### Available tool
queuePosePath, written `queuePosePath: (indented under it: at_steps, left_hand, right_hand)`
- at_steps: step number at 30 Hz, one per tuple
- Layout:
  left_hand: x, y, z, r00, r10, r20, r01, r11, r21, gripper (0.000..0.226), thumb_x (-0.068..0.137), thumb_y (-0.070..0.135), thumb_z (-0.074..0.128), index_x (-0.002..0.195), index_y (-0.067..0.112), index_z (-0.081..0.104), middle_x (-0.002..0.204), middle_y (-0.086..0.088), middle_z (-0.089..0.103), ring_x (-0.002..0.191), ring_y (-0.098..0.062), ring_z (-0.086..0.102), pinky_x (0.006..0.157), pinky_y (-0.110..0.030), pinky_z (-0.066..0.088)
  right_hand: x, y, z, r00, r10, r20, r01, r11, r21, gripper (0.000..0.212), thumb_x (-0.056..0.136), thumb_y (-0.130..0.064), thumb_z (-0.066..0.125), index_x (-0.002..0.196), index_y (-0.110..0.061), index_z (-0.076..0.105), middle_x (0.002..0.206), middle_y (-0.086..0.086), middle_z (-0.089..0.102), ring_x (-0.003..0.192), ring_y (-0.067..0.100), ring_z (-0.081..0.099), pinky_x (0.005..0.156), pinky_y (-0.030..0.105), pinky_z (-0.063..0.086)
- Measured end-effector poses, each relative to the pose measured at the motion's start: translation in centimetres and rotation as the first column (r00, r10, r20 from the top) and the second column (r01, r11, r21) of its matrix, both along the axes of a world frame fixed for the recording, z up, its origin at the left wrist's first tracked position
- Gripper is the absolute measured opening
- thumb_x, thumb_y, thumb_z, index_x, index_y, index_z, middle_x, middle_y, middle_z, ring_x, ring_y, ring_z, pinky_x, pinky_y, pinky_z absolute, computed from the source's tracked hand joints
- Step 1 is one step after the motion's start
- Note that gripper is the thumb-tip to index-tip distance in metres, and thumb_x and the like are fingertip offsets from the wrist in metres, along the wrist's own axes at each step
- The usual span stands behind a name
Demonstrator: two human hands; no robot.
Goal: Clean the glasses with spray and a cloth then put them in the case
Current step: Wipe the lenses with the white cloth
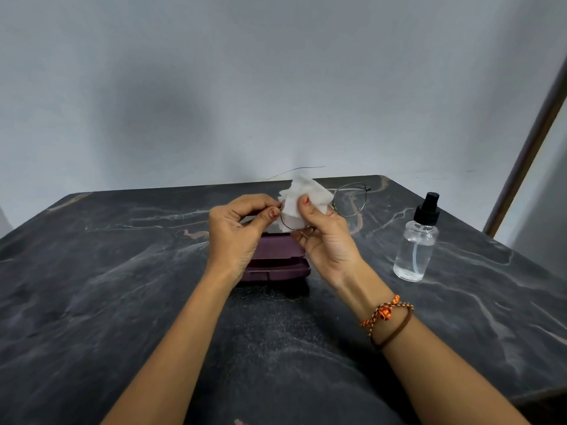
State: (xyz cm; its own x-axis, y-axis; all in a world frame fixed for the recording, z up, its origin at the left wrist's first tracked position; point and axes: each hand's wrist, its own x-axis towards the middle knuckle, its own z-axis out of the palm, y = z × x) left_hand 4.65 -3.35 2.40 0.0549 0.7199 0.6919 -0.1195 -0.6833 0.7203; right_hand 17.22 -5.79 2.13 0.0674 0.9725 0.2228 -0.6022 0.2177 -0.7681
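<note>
Thin wire-framed glasses (pixel 352 200) are held up above the table's middle. My left hand (pixel 242 231) pinches the frame's left edge between thumb and fingers. My right hand (pixel 325 237) presses a white cloth (pixel 306 194) around the left lens, thumb on the near side. The right lens sticks out bare to the right, and one temple arm arcs up behind the cloth. Below my hands lies a dark purple glasses case (pixel 276 262), partly hidden by them. A clear spray bottle (pixel 417 243) with a black pump stands upright to the right.
The table (pixel 107 271) is dark marble with pale veins, its far edge close behind the hands. A grey wall rises behind it. A brown door frame (pixel 527 154) slants up at the right.
</note>
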Motion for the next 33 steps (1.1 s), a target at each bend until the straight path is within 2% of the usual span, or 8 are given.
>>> queuePosePath:
  at_steps: [4, 9, 12, 16, 20, 24, 30, 33]
  left_hand:
    - [0.1, -0.2, -0.1, 1.0, 0.006, -0.014, -0.006, 1.0, -0.002, 0.034, 0.07, -0.005, 0.068, 0.067, 0.029, 0.068, 0.068, 0.021, 0.069, 0.074, 0.002, 0.064, 0.071, -0.013, 0.051]
    - [0.1, -0.1, -0.1, 1.0, 0.005, -0.016, -0.006, 1.0, -0.006, 0.036, 0.07, -0.007, 0.067, 0.067, 0.029, 0.067, 0.068, 0.023, 0.069, 0.073, 0.004, 0.063, 0.071, -0.012, 0.05]
    - [-0.1, 0.2, -0.3, 1.0, 0.013, -0.008, -0.013, 1.0, -0.012, 0.033, 0.07, -0.008, 0.067, 0.069, 0.025, 0.067, 0.068, 0.024, 0.069, 0.072, 0.005, 0.063, 0.069, -0.011, 0.049]
    - [0.0, 0.2, -0.3, 1.0, 0.027, 0.0, -0.027, 1.0, -0.005, 0.032, 0.071, -0.009, 0.065, 0.074, 0.023, 0.068, 0.068, 0.022, 0.069, 0.073, 0.003, 0.063, 0.069, -0.011, 0.049]
    - [-0.4, 0.5, -0.2, 0.999, 0.03, -0.015, -0.03, 1.0, 0.007, 0.032, 0.072, -0.01, 0.065, 0.077, 0.021, 0.068, 0.069, 0.022, 0.069, 0.073, 0.003, 0.063, 0.07, -0.012, 0.049]
    - [-0.4, 0.5, -0.1, 0.999, 0.019, -0.043, -0.019, 1.0, -0.002, 0.034, 0.072, -0.008, 0.066, 0.071, 0.026, 0.067, 0.069, 0.023, 0.069, 0.073, 0.004, 0.063, 0.07, -0.012, 0.05]
    - [-0.6, 0.4, 0.1, 0.999, 0.028, 0.021, -0.027, 0.999, -0.042, 0.029, 0.071, -0.004, 0.067, 0.069, 0.024, 0.067, 0.066, 0.02, 0.069, 0.072, 0.001, 0.064, 0.069, -0.013, 0.051]
    - [-1.0, 0.3, 0.4, 0.994, 0.022, 0.108, -0.011, 0.994, -0.104, 0.027, 0.069, 0.0, 0.068, 0.065, 0.026, 0.071, 0.065, 0.015, 0.07, 0.071, -0.003, 0.065, 0.072, -0.018, 0.055]
  right_hand:
    - [0.2, -0.4, 0.5, 0.997, -0.05, 0.056, 0.052, 0.998, -0.037, 0.033, 0.056, -0.021, 0.071, 0.086, -0.009, 0.067, 0.071, -0.002, 0.073, 0.066, 0.009, 0.067, 0.063, 0.021, 0.054]
    - [-0.3, -0.5, 0.6, 0.993, 0.005, -0.118, -0.007, 1.0, -0.02, 0.017, 0.072, -0.001, 0.06, 0.087, -0.007, 0.063, 0.072, 0.003, 0.072, 0.067, 0.011, 0.069, 0.065, 0.022, 0.056]
    - [-0.7, -0.4, 0.3, 0.987, 0.055, -0.152, -0.055, 0.998, 0.0, 0.018, 0.077, 0.005, 0.054, 0.088, -0.008, 0.062, 0.072, 0.003, 0.072, 0.067, 0.011, 0.069, 0.062, 0.019, 0.056]
    - [-0.5, -0.5, 0.5, 0.996, 0.05, -0.071, -0.049, 0.999, 0.015, 0.024, 0.069, -0.001, 0.059, 0.091, -0.009, 0.062, 0.073, 0.0, 0.072, 0.068, 0.009, 0.068, 0.063, 0.018, 0.055]
    - [-0.3, -0.3, 0.1, 0.997, -0.042, 0.072, 0.045, 0.998, -0.041, 0.014, 0.077, -0.003, 0.062, 0.083, -0.015, 0.066, 0.068, -0.004, 0.071, 0.062, 0.006, 0.064, 0.055, 0.015, 0.047]
    - [0.3, -0.4, 0.4, 0.984, -0.041, 0.172, 0.055, 0.995, -0.079, 0.01, 0.076, -0.006, 0.064, 0.078, -0.015, 0.066, 0.063, -0.005, 0.071, 0.058, 0.005, 0.064, 0.055, 0.015, 0.046]
    - [1.7, -0.4, 1.0, 0.975, 0.129, 0.181, -0.098, 0.98, -0.173, 0.018, 0.08, 0.007, 0.055, 0.087, -0.008, 0.062, 0.067, 0.0, 0.072, 0.063, 0.009, 0.069, 0.064, 0.021, 0.055]
    - [1.8, -0.3, 0.8, 0.976, 0.124, 0.178, -0.087, 0.976, -0.2, 0.018, 0.08, 0.007, 0.056, 0.087, -0.008, 0.061, 0.066, 0.001, 0.072, 0.062, 0.01, 0.069, 0.063, 0.022, 0.056]
